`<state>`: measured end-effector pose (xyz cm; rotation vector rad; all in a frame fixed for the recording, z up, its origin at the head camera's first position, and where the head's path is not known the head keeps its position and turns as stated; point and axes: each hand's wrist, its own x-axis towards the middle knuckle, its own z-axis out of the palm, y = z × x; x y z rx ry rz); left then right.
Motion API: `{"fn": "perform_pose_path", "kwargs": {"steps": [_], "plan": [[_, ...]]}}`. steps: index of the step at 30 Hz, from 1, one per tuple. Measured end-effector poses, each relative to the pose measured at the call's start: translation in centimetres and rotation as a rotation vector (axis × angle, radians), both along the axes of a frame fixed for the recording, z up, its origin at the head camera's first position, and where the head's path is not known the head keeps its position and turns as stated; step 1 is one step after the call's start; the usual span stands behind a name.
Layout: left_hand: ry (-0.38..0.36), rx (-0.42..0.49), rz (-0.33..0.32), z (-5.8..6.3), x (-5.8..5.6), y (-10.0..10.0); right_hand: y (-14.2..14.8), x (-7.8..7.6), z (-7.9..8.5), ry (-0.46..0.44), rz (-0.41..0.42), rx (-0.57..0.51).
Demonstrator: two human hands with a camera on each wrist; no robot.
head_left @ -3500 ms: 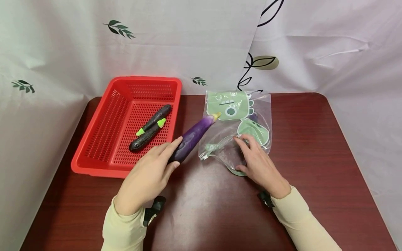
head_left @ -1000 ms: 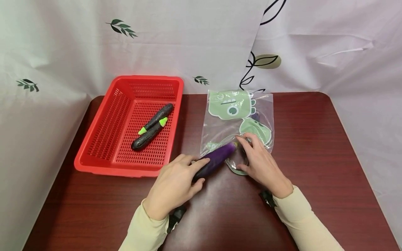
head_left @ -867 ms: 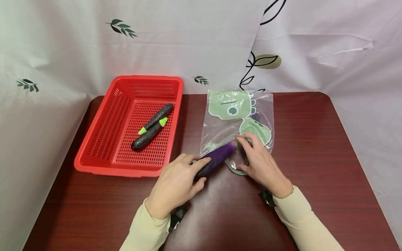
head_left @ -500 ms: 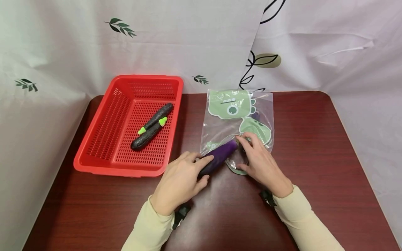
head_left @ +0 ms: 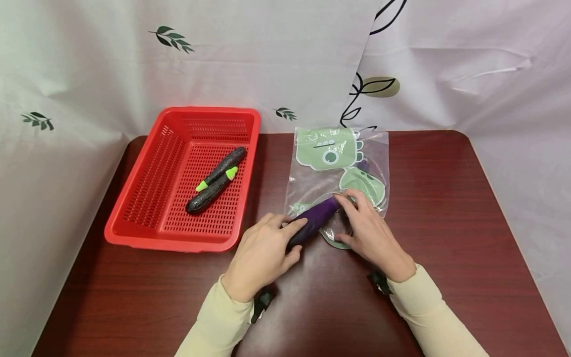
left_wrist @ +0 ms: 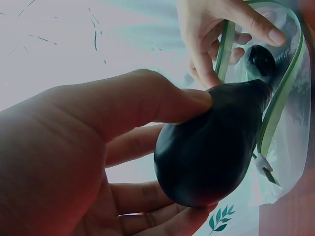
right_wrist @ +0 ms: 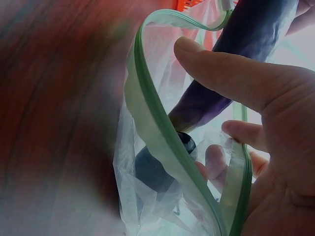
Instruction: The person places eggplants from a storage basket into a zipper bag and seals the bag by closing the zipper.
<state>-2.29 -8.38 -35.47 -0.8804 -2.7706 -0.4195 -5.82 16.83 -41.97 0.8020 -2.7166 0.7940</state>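
Note:
My left hand (head_left: 260, 253) grips the thick end of a purple eggplant (head_left: 317, 217). In the right wrist view the eggplant's narrow stem end (right_wrist: 197, 105) slants down within the mouth of a clear zip bag (right_wrist: 142, 98) with a green seal. My right hand (head_left: 374, 238) holds the near rim of this bag, fingers curled around it and thumb spread apart, so the mouth gapes. Another dark, rounded vegetable (right_wrist: 152, 169) lies inside the bag, seen through the plastic. Green cartoon shapes are printed on the bag's face.
A red plastic basket (head_left: 165, 245) stands on the left of the brown table (head_left: 446, 223). Inside it lie two dark zucchini-like vegetables with bright green ends, one (head_left: 225, 166) behind the other (head_left: 207, 198). A white patterned cloth (head_left: 214, 69) hangs behind the table.
My left hand has carried the eggplant from beside the basket rightward to the bag's mouth, and its tip has moved in slightly further. The right hand has stayed at the rim.

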Motion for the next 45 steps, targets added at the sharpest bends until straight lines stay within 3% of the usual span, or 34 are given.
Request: {"fn": "perform_pose_path", "kwargs": {"steps": [45], "plan": [[0.005,0.028,0.036,-0.7,-0.9,2.2,-0.1,0.1,0.0,-0.023,-0.008,0.017]]}}
